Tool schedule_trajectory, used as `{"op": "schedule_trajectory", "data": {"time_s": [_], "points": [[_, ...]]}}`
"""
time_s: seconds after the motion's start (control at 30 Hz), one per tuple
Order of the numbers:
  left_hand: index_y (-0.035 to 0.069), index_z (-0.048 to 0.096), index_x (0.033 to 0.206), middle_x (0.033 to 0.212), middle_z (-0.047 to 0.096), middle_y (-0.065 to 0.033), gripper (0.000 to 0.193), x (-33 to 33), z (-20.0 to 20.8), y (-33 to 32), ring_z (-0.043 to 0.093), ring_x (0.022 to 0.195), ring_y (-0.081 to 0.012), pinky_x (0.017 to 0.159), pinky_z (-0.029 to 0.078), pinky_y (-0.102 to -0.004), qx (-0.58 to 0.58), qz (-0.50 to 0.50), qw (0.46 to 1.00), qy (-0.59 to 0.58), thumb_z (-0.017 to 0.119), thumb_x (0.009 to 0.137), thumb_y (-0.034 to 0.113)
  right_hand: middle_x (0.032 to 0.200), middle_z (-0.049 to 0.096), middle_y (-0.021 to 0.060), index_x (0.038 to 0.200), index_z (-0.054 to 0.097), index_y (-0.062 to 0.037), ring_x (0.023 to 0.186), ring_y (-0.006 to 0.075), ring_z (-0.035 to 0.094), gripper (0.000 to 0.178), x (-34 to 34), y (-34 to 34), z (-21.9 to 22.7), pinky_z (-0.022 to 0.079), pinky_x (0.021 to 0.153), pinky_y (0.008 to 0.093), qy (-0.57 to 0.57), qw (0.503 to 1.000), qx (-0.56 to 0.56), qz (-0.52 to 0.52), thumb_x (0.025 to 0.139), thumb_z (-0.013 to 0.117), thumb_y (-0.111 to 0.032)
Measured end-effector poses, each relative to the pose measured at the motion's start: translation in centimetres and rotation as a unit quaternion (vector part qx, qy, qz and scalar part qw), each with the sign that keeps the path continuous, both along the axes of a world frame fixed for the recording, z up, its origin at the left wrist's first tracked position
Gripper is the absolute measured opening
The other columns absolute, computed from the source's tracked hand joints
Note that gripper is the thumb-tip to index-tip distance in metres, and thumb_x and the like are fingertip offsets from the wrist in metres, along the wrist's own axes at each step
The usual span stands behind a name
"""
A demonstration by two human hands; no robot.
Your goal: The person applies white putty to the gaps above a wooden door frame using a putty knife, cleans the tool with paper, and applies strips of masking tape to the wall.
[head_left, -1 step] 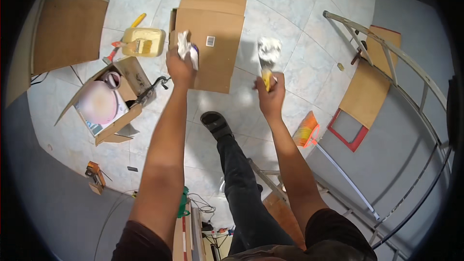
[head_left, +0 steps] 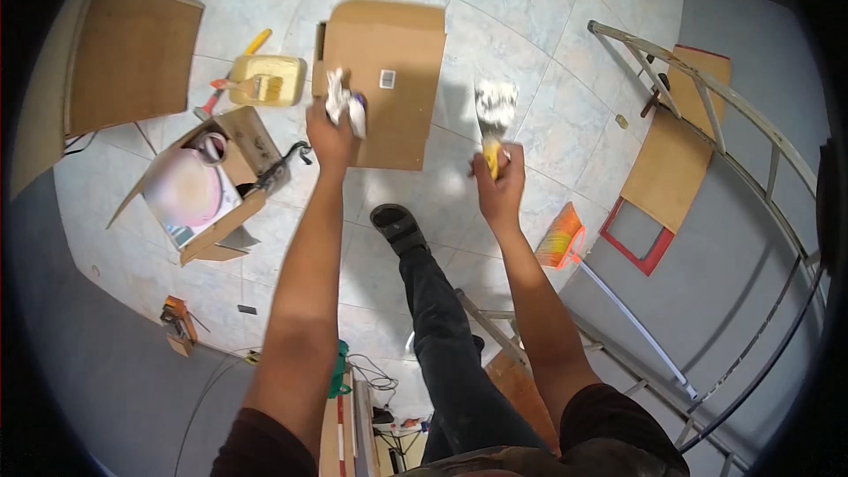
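My right hand [head_left: 501, 178] is closed around the yellow handle of a putty knife [head_left: 495, 108]. Its broad blade points away from me over the tiles and is smeared with white paste. My left hand [head_left: 330, 137] grips a crumpled white bundle [head_left: 338, 99] with a purple patch at its side; whether it is cloth or plastic I cannot tell. Below that bundle a flattened cardboard box [head_left: 389, 128] with a small white label lies on the floor.
Left of the cardboard, a paintbrush [head_left: 256, 87] rests across a cream tray [head_left: 291, 71]. An open carton [head_left: 212, 243] holds a pinkish round lid [head_left: 184, 187] and a tape roll [head_left: 210, 147]. An orange broom [head_left: 561, 236] and a metal ladder [head_left: 707, 93] are on the right.
The putty knife has turned a little, so more of its streaked blade shows. My right hand has shifted slightly toward me and rightward. My left hand still grips the white bundle.
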State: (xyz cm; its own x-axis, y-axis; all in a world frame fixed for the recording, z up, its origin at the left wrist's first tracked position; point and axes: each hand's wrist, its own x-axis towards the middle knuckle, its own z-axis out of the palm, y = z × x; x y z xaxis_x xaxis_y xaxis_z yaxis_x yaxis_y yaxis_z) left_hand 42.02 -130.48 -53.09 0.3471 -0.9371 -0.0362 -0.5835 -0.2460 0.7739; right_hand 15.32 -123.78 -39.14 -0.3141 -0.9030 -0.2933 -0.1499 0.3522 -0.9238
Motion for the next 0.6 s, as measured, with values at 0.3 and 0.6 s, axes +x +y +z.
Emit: {"op": "schedule_trajectory", "data": {"time_s": [0.3,0.6], "points": [[-0.003,0.058,0.136,0.123,0.068,-0.0122,0.048,6.5,30.9,35.0,0.064,0.116,-0.0279,0.102,0.049,-0.0412,0.103,0.158,0.74,0.646,0.068,0.091,0.013,0.081,0.062,0.0059,0.109,0.044,-0.0073,0.068,0.0122,0.061,0.022,4.4,20.1,14.8,0.05,0.062,0.0273,-0.112,0.986,0.098,0.076,0.101,0.064,-0.011],[-0.001,0.025,0.158,0.135,0.059,-0.0146,0.11,8.1,68.9,66.6,0.06,0.125,-0.0261,0.107,0.048,-0.043,-0.218,0.131,0.619,0.743,0.082,0.078,0.048,0.079,0.06,0.0053,0.109,0.043,-0.0098,0.066,0.0126,0.058,0.022,11.2,42.9,35.6,0.048,0.06,0.0271,-0.163,0.917,0.055,0.36,0.102,0.063,-0.01]]}}
